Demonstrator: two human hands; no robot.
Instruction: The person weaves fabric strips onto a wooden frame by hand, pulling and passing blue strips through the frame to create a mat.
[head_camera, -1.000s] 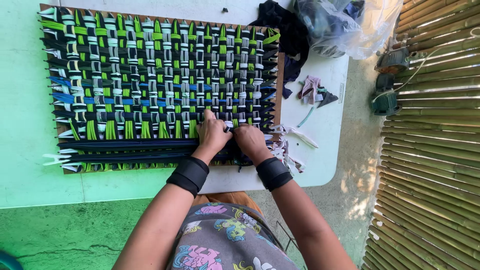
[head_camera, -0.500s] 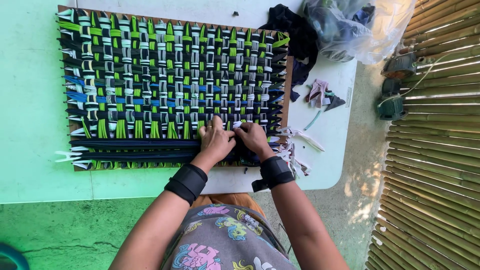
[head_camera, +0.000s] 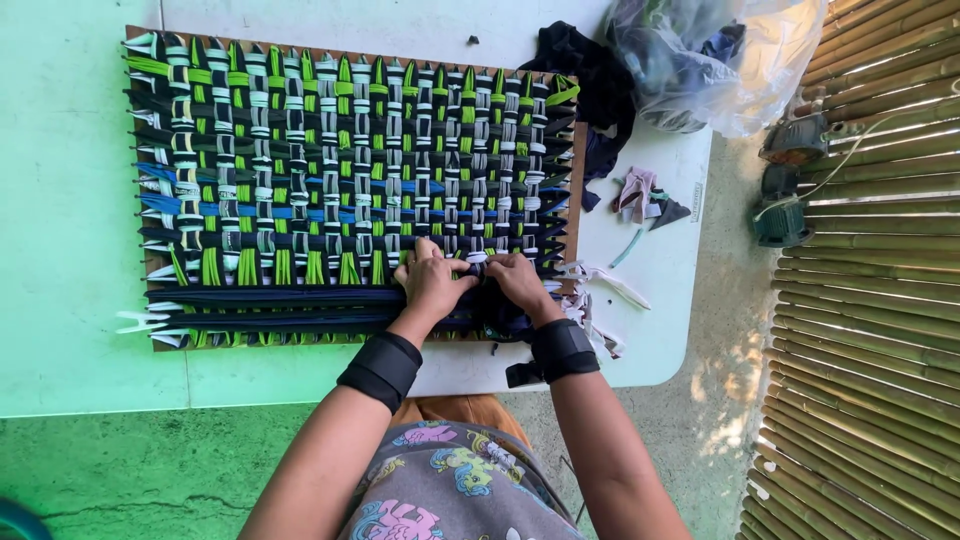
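Seen from above, a person sits close against a pale bench (head_camera: 90, 330), a patterned shirt and bare forearms nearest the viewer, each wrist wrapped in a black wrist band (head_camera: 380, 370). Both hands rest side by side on the near right part of a wooden weaving frame (head_camera: 578, 190) that lies flat on the bench. The left hand (head_camera: 432, 283) is curled, fingers pressed down into the woven strips at the edge of the finished weave. The right hand (head_camera: 517, 280) is just beside it, fingers bent and pinching a dark strip (head_camera: 300, 297) where it bunches at the frame's near right corner; how tightly it grips cannot be told. That strip runs leftward across the near rows of the frame. Beyond the hands spreads the woven mat (head_camera: 350, 160) of green, black, white and blue strips, filling most of the frame. To the right, loose fabric scraps (head_camera: 640, 195) lie on the bench. Farther off, a dark cloth pile (head_camera: 590, 75) sits beside a clear plastic bag (head_camera: 720, 60) stuffed with cloth. A bamboo screen (head_camera: 880, 300) lines the right side.
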